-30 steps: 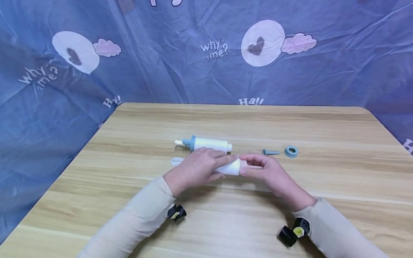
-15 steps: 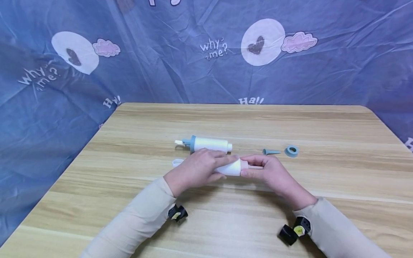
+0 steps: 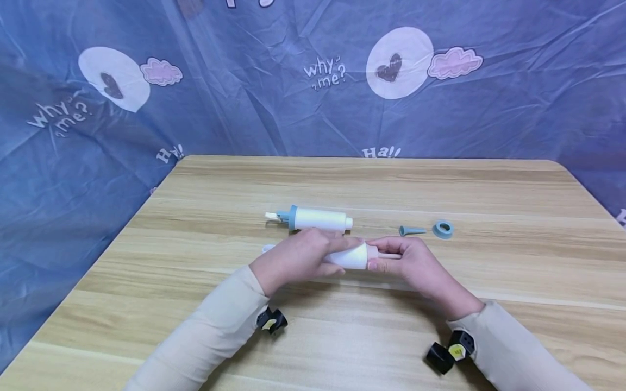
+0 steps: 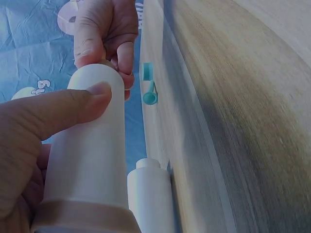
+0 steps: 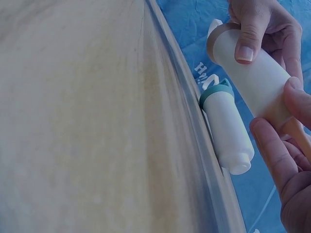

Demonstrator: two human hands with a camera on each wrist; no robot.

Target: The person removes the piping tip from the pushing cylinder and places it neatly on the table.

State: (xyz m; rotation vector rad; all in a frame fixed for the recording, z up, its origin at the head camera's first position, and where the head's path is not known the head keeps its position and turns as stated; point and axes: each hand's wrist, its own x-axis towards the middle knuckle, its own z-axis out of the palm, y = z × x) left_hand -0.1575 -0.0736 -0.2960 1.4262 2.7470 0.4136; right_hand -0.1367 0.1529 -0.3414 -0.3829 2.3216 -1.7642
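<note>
My left hand (image 3: 303, 255) grips a white cylindrical bottle (image 3: 354, 257), its thumb lying along the side in the left wrist view. The bottle lies nearly level, and a white loop at its left end partly shows behind the hand. My right hand (image 3: 411, 263) pinches the pale pink collar (image 3: 372, 252) at the other end between thumb and fingers. A thin pink spout (image 5: 297, 137) sticks out from that collar toward the right palm. A tan band (image 5: 221, 41) circles the bottle's far end in the right wrist view.
Just behind the hands lies a similar white bottle (image 3: 320, 219) with a blue cap and white loop at its left end. Farther right on the wooden table (image 3: 205, 233) are a blue cone-shaped spout (image 3: 412, 231) and a blue ring (image 3: 443, 229). A blue printed cloth (image 3: 274, 98) hangs behind.
Both hands and the held bottle have shifted slightly right and toward me. Slightly more of the pink spout shows between the right fingers. The grips look the same.
</note>
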